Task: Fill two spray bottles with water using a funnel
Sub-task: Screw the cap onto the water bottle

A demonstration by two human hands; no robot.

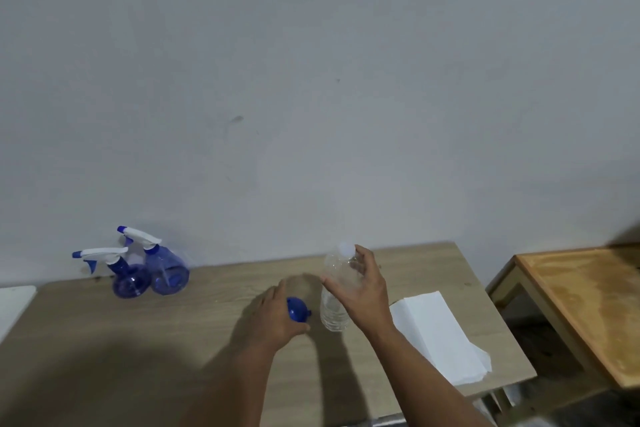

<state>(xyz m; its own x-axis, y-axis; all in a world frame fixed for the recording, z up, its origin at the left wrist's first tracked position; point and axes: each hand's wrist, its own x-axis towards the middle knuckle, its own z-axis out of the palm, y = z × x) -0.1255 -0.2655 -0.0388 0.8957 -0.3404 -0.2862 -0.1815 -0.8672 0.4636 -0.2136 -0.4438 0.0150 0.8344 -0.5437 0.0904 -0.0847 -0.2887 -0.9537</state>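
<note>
Two blue translucent spray bottles, one (130,277) in front and one (166,270) behind it, stand at the back left of the wooden table (121,340), both with white trigger heads on. My left hand (277,315) grips a small blue funnel (297,311) low over the table's middle. Just to its right stands a clear plastic water bottle (334,305) with a white cap. My right hand (363,291) is wrapped around the bottle's upper part. The image is slightly blurred.
A folded white paper towel (436,336) lies on the table at the right, beside my right forearm. A lower wooden side table (581,305) stands to the right across a gap. A white object (14,302) sits at the far left edge. A grey wall rises behind.
</note>
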